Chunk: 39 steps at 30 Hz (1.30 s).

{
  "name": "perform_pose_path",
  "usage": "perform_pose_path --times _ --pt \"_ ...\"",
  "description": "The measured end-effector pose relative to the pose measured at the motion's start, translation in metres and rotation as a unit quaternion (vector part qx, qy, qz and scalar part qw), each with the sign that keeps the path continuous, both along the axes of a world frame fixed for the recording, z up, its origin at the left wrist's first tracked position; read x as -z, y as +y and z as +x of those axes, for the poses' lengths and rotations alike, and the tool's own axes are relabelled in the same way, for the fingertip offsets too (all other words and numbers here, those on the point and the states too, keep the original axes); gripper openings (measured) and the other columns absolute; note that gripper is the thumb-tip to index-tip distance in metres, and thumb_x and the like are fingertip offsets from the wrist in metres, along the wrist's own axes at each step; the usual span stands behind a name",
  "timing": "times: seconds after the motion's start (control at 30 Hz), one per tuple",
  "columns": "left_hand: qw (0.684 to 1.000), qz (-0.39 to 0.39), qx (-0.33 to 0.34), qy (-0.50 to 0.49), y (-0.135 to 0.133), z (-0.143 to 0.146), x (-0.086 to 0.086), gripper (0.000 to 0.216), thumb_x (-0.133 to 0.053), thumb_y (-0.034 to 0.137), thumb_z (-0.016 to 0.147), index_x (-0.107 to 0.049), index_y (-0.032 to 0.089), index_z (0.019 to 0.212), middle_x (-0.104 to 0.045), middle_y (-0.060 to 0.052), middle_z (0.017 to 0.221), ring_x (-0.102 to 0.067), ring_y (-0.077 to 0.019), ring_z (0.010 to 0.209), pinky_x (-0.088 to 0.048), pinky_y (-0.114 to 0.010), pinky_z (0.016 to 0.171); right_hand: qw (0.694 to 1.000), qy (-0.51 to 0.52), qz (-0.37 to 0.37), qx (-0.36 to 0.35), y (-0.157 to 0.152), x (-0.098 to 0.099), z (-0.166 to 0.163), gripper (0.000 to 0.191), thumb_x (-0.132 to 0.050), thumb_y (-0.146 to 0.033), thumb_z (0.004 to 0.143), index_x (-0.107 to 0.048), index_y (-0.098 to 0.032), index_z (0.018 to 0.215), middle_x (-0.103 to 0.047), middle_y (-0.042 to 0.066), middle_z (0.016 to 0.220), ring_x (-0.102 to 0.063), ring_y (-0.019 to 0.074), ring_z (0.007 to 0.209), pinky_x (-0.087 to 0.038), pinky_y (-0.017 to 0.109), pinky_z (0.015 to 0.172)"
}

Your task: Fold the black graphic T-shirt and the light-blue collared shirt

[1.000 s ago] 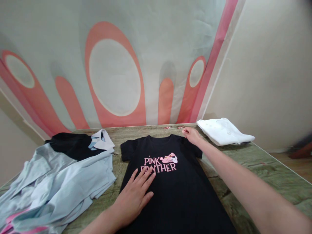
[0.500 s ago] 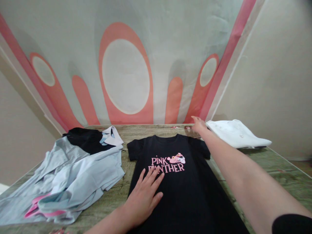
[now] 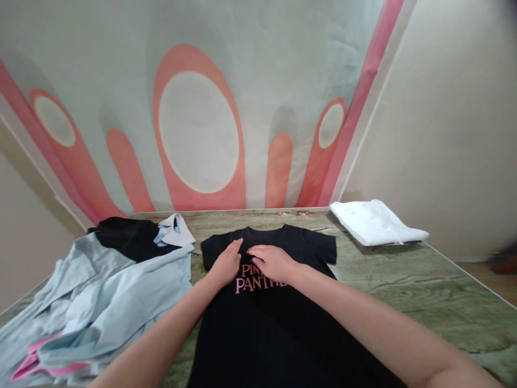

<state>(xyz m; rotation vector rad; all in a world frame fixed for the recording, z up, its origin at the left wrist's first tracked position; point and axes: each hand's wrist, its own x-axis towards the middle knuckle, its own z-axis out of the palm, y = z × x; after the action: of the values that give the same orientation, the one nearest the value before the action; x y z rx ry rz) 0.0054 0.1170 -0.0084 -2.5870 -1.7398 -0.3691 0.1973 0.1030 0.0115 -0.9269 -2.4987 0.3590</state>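
A black T-shirt [image 3: 258,328] with pink "Pink Panther" lettering lies face up and spread out, its neckline toward the far edge. My left hand [image 3: 227,263] rests on the upper left of its chest, fingers stretched toward the collar. Close beside it, my right hand [image 3: 274,262] lies over the print with fingers extended, pointing left. The cartoon head and part of the lettering are hidden under my right hand and wrist. Neither hand appears to grip the cloth.
Loose light-blue and grey clothes [image 3: 121,307] lie heaped at the left, with a black garment [image 3: 129,237] and a pale collar [image 3: 175,230] behind. A folded white garment [image 3: 377,222] sits at the right back of the wood-patterned table [image 3: 444,307]. A printed wall stands behind.
My right hand has come from the far edge near the white garment to the shirt's chest. My left hand has slid up toward the collar. The view has shifted slightly right.
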Motion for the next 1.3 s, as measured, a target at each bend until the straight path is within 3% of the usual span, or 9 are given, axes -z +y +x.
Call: perform_pose_path --times 0.17,0.23,0.33,0.43,0.67,0.83,0.93,1.07,1.3 --pt "0.999 0.01 0.017 0.034 -0.011 -0.009 0.012 0.051 -0.031 0.01 0.09 -0.044 0.01 0.139 -0.04 -0.015 0.149 -0.032 -0.0262 0.14 -0.028 -0.048 0.112 0.995 -0.049 0.03 -0.079 0.03 0.006 0.013 0.044 -0.05 -0.034 0.092 -0.052 -0.023 0.134 -0.047 0.005 0.146 -0.042 0.0195 0.134 -0.032 0.04 0.112" --pt "0.999 0.015 0.015 0.041 -0.013 -0.011 0.013 0.049 -0.031 0.018 0.094 -0.041 0.011 0.142 -0.038 -0.015 0.151 -0.031 -0.0263 0.141 -0.027 -0.049 0.113 0.998 -0.035 0.031 0.052 0.049 0.004 0.036 0.036 -0.053 -0.028 0.091 -0.059 -0.027 0.126 -0.055 0.002 0.139 -0.045 0.0201 0.132 -0.03 0.044 0.113" --pt "0.999 0.02 0.012 0.046 -0.011 -0.011 0.01 0.05 -0.032 0.031 0.098 -0.04 0.011 0.143 -0.037 -0.015 0.151 -0.032 -0.0277 0.14 -0.028 -0.049 0.112 0.981 0.006 0.045 0.189 0.07 -0.005 0.066 0.043 -0.037 -0.014 0.094 -0.052 -0.015 0.135 -0.049 0.015 0.143 -0.039 0.0271 0.136 -0.025 0.054 0.113" --pt "0.998 0.031 0.017 0.045 -0.012 -0.007 0.006 0.049 -0.03 0.032 0.098 -0.039 0.014 0.143 -0.033 -0.014 0.153 -0.026 -0.0274 0.143 -0.025 -0.05 0.113 0.98 0.013 0.046 0.194 0.047 -0.007 0.069 0.044 -0.037 -0.021 0.096 -0.049 -0.012 0.137 -0.042 0.017 0.147 -0.034 0.0285 0.139 -0.027 0.052 0.113" --pt "0.994 -0.003 0.09 0.057 -0.022 0.01 0.002 0.051 -0.029 0.039 0.1 -0.034 0.019 0.147 -0.031 -0.008 0.155 -0.025 -0.0268 0.143 -0.024 -0.049 0.113 0.981 -0.026 -0.121 -0.151 -0.123 0.012 0.029 0.067 -0.046 -0.05 0.094 -0.022 -0.027 0.151 -0.024 0.008 0.156 -0.015 0.0236 0.146 -0.002 0.05 0.119" --pt "0.995 -0.01 0.083 0.049 -0.012 0.007 0.006 0.054 -0.028 0.045 0.099 -0.031 0.023 0.148 -0.029 -0.006 0.156 -0.025 -0.0261 0.143 -0.023 -0.049 0.113 0.905 0.028 -0.219 -0.364 -0.167 0.005 0.04 0.037 -0.041 -0.029 0.099 -0.05 -0.034 0.135 -0.062 -0.002 0.13 -0.049 0.0107 0.128 -0.018 0.034 0.118" --pt "0.997 -0.001 0.069 0.046 0.002 0.004 0.001 0.051 -0.031 0.042 0.099 -0.035 0.023 0.146 -0.032 -0.006 0.155 -0.027 -0.0261 0.142 -0.024 -0.048 0.113 0.96 0.068 -0.191 -0.195 -0.148 -0.001 0.063 0.03 -0.043 -0.026 0.099 -0.06 -0.03 0.123 -0.072 -0.002 0.111 -0.064 0.0102 0.107 -0.03 0.033 0.113" --pt "0.998 0.024 0.048 0.038 0.006 0.012 -0.015 0.047 -0.028 0.03 0.1 -0.04 0.015 0.144 -0.029 -0.012 0.156 -0.022 -0.0263 0.144 -0.021 -0.046 0.115 0.996 0.054 -0.061 0.023 -0.097 0.008 0.099 0.037 -0.044 -0.022 0.096 -0.056 -0.027 0.13 -0.06 0.006 0.132 -0.049 0.0198 0.129 -0.033 0.046 0.111" --pt "0.972 -0.065 0.223 0.042 -0.079 0.039 -0.018 0.055 -0.031 0.051 0.099 -0.024 0.031 0.15 -0.026 -0.003 0.157 -0.018 -0.0244 0.145 -0.017 -0.052 0.116 0.996 -0.039 -0.032 0.078 -0.069 0.026 0.118 0.047 -0.041 -0.03 0.097 -0.04 -0.028 0.144 -0.041 0.004 0.149 -0.032 0.0204 0.14 -0.025 0.05 0.115"
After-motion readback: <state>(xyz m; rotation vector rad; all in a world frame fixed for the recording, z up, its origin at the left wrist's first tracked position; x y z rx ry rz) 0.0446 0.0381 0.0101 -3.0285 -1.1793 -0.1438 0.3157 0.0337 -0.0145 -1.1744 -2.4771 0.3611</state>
